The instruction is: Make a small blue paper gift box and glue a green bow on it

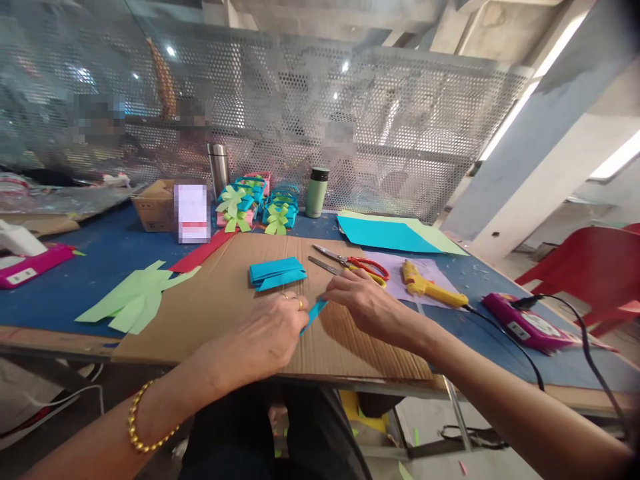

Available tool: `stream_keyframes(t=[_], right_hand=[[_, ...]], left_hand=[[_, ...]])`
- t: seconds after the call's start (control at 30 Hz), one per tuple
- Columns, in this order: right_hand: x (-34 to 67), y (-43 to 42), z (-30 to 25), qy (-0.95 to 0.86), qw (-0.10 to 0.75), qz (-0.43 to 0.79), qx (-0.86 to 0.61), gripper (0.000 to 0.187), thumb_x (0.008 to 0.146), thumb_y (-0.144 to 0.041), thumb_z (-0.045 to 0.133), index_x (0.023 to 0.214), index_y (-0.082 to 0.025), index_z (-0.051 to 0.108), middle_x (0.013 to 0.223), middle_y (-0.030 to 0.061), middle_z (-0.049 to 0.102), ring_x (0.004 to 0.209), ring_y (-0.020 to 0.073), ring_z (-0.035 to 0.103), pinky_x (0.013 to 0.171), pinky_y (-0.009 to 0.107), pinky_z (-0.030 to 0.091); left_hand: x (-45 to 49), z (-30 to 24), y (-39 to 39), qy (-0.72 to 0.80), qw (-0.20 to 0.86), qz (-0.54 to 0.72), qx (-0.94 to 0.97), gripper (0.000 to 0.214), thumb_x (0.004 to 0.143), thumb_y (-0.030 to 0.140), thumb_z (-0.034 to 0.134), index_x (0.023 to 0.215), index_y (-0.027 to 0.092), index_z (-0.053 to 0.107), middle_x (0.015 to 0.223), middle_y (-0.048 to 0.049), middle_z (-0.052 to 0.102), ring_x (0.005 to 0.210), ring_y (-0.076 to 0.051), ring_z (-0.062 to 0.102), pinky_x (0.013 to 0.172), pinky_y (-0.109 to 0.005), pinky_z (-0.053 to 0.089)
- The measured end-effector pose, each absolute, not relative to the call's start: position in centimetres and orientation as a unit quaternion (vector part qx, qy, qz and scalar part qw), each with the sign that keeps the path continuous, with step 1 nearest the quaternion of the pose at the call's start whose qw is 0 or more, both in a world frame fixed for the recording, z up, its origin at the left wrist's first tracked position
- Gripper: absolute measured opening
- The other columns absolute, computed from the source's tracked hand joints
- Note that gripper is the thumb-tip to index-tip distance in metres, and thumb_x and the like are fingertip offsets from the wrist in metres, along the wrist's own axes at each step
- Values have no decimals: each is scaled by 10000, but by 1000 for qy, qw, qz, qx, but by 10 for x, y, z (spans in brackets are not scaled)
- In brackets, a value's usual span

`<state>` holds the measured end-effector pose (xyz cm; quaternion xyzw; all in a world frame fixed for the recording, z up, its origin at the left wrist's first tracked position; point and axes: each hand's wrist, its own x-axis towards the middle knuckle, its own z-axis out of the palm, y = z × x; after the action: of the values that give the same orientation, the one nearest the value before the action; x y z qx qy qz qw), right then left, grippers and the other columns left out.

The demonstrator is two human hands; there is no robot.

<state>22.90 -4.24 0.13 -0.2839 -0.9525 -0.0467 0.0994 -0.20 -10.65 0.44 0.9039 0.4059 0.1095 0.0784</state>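
Observation:
Between my two hands is a narrow blue paper strip [314, 316], slanting over the cardboard sheet [210, 327]. My left hand [273, 328], with a ring on one finger, is closed on its lower end. The fingers of my right hand [363, 300] pinch the upper end. Just beyond my left hand lies a folded stack of blue paper [277, 272]. Two pairs of scissors, one red-handled [367, 264] and one yellow-handled [327, 265], lie past my right hand. My palms hide part of the strip.
A yellow glue gun [430, 285] rests on purple paper, its cord running right to a magenta power strip [525, 323]. Green paper cutouts [135, 297] lie left. Behind stand paper baskets with green bows [277, 217], a green bottle [316, 193], a steel flask [219, 170] and a carton [153, 205].

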Motion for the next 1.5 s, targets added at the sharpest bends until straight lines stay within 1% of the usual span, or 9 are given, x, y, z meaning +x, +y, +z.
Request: stream_keyframes(t=[0.17, 0.37, 0.47, 0.6, 0.83, 0.97, 1.23, 1.4, 1.5], right_hand=[[230, -40, -3, -951, 121, -27, -284, 498, 910, 73, 355, 1123, -169, 734, 1021, 103, 707, 958, 225, 614, 877, 374, 417], [233, -40, -7, -951, 156, -27, -267, 477, 858, 97, 387, 1034, -176, 735, 967, 67, 719, 867, 198, 611, 851, 367, 405], [242, -30, -3, -941, 186, -34, -281, 464, 868, 90, 391, 1034, -172, 735, 978, 71, 724, 931, 201, 631, 878, 368, 398], [252, -19, 7, -916, 224, -71, -325, 431, 919, 45, 385, 1061, -157, 738, 1060, 116, 699, 1019, 230, 607, 887, 387, 373], [248, -14, -9, -931, 158, -84, -319, 497, 841, 84, 445, 1020, -215, 799, 969, 89, 672, 949, 230, 569, 879, 380, 352], [248, -11, -15, -928, 144, -81, -333, 458, 857, 62, 459, 1016, -203, 797, 966, 89, 672, 974, 234, 572, 890, 375, 352], [253, -13, -4, -904, 133, -120, -388, 404, 909, 37, 405, 996, -155, 749, 985, 113, 658, 938, 239, 552, 809, 369, 328], [251, -14, -8, -914, 100, -141, -367, 360, 833, 44, 470, 906, -168, 751, 954, 116, 656, 966, 251, 532, 832, 373, 325], [251, -14, -7, -915, 95, -153, -362, 355, 837, 43, 468, 907, -166, 747, 946, 121, 654, 956, 251, 522, 832, 374, 325]], left_hand=[[-1, 6, -99, 391, 53, 96, 914, 216, 930, 68, 476, 837, 146, 655, 936, -92, 682, 894, -229, 632, 822, -372, 507], [15, 3, -78, 393, 35, 87, 915, 283, 948, 50, 415, 1013, 123, 681, 991, -126, 695, 960, -258, 648, 825, -381, 506], [20, 0, -72, 397, 40, 65, 915, 336, 950, 37, 396, 1035, 118, 710, 1020, -145, 700, 974, -271, 655, 836, -390, 512], [19, -4, -72, 414, 48, 59, 907, 339, 945, 51, 406, 1039, 125, 723, 956, -138, 703, 911, -273, 665, 788, -385, 519], [18, -7, -72, 411, 31, 70, 908, 356, 949, 41, 382, 1061, 137, 706, 1007, -131, 685, 940, -267, 653, 833, -391, 522], [19, -6, -72, 415, 32, 65, 907, 360, 939, 35, 381, 1070, 136, 701, 1000, -134, 678, 927, -266, 647, 833, -391, 521], [18, -9, -74, 407, 46, 89, 908, 370, 911, 10, 369, 1024, 124, 702, 991, -142, 674, 923, -280, 643, 821, -414, 518], [19, -10, -74, 415, 43, 94, 904, 362, 902, 5, 383, 1011, 131, 705, 944, -125, 658, 891, -271, 644, 772, -383, 505], [19, -9, -75, 419, 42, 91, 902, 361, 908, 3, 389, 1017, 137, 707, 940, -114, 653, 885, -260, 644, 768, -366, 499]])
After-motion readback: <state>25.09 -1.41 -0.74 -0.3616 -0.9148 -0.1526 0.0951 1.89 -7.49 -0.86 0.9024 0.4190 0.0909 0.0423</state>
